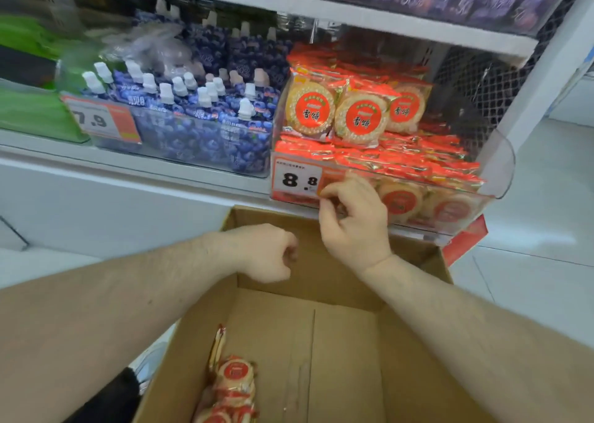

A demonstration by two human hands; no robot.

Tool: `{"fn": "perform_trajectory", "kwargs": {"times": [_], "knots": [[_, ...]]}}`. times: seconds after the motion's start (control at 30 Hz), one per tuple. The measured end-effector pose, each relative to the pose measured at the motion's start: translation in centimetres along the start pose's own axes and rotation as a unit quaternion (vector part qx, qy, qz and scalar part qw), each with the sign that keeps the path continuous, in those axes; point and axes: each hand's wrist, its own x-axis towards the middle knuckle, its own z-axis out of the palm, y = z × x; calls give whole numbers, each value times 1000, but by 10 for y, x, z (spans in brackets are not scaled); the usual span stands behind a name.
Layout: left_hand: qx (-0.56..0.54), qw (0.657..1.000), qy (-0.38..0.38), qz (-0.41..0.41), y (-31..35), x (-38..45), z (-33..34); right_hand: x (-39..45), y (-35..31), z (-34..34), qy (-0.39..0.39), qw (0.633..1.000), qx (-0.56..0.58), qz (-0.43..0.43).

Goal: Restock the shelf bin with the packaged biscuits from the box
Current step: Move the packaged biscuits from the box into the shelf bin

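Observation:
A clear plastic shelf bin (496,162) holds many red-and-gold biscuit packs (360,117), some upright, others stacked flat. An open cardboard box (321,342) sits below the shelf, with a few biscuit packs (233,381) lying at its near left corner. My right hand (353,223) hovers in front of the bin's front wall by the 8.8 price tag (297,180), fingers curled and apart, holding nothing. My left hand (270,252) is a loose fist over the box's far left rim, and I see nothing in it.
Left of the biscuit bin stands another clear bin of blue spouted pouches (193,114) with a 7.9 tag. Green packs (29,111) lie at far left. A higher shelf (353,14) carries purple packs. White floor tiles (530,262) spread to the right.

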Motion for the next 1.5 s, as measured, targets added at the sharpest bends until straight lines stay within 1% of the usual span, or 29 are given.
{"fn": "perform_trajectory", "kwargs": {"times": [0.03, 0.1, 0.13, 0.17, 0.2, 0.23, 0.27, 0.3, 0.37, 0.4, 0.47, 0.53, 0.6, 0.7, 0.73, 0.8, 0.87, 0.93, 1.0, 1.07, 1.13, 1.2, 1.23, 1.3, 1.33, 1.37, 1.4, 1.43, 1.5], "knots": [[17, 999, -41, -14, -5, 1, 9, -23, 1, 16, -33, 999, 9, 36], [29, 995, -84, -35, -15, -1, 21, -70, 6, 46, -115, 985, 10, 131], [25, 994, -93, -43, -19, -1, 25, -92, 8, 59, -168, 969, 10, 183], [17, 994, -101, -48, -21, -2, 27, -113, 9, 70, -229, 943, 13, 239], [7, 993, -110, -52, -24, -1, 29, -134, 7, 81, -298, 905, 13, 303], [-1, 991, -119, -55, -27, -1, 32, -154, 4, 91, -366, 856, 9, 365], [-9, 990, -129, -59, -30, 1, 34, -174, 1, 101, -427, 803, 9, 414], [-16, 988, -139, -63, -33, 2, 37, -195, -4, 110, -479, 756, 12, 446], [-25, 985, -157, -73, -39, 6, 42, -226, -19, 122, -560, 686, 19, 463], [-29, 983, -164, -77, -42, 7, 44, -238, -27, 125, -593, 666, 15, 453], [-36, 981, -169, -83, -46, 10, 47, -258, -39, 131, -638, 645, 3, 420], [-48, 981, -168, -90, -48, 11, 48, -274, -45, 137, -665, 637, -21, 389], [-59, 980, -162, -101, -49, 12, 50, -283, -45, 140, -668, 633, -38, 390], [-72, 977, -159, -119, -50, 11, 52, -286, -33, 137, -630, 626, -5, 460], [-77, 976, -162, -127, -50, 11, 53, -282, -28, 135, -611, 631, 4, 478], [-98, 969, -170, -148, -52, 10, 55, -271, -16, 128, -544, 647, 42, 533], [-119, 960, -178, -181, -53, 8, 58, -252, -11, 115, -451, 648, 116, 603], [-133, 949, -181, -221, -50, 6, 60, -228, -11, 100, -368, 651, 186, 638], [-179, 932, -179, -259, -47, 4, 62, -201, -14, 87, -314, 656, 250, 639], [-265, 904, -163, -295, -44, 4, 62, -175, -22, 77, -280, 675, 298, 614], [-364, 867, -125, -317, -42, 4, 62, -154, -32, 70, -251, 693, 334, 588], [-435, 840, -67, -319, -43, 6, 63, -143, -38, 66, -230, 698, 356, 577], [-453, 832, -40, -318, -45, 6, 63, -141, -38, 65, -223, 693, 365, 580], [-452, 837, -7, -309, -47, 4, 61, -147, -34, 71, -201, 659, 375, 621], [-439, 847, 0, -301, -48, 3, 60, -155, -29, 77, -199, 639, 348, 656], [-422, 859, 2, -291, -48, 2, 59, -168, -24, 84, -217, 622, 298, 691], [-409, 868, 1, -280, -48, 3, 58, -182, -21, 91, -263, 601, 233, 718], [-402, 875, -5, -271, -48, 3, 58, -198, -20, 98, -330, 574, 170, 729], [-399, 879, -22, -260, -48, 4, 59, -225, -26, 109, -462, 525, 95, 709]]}}
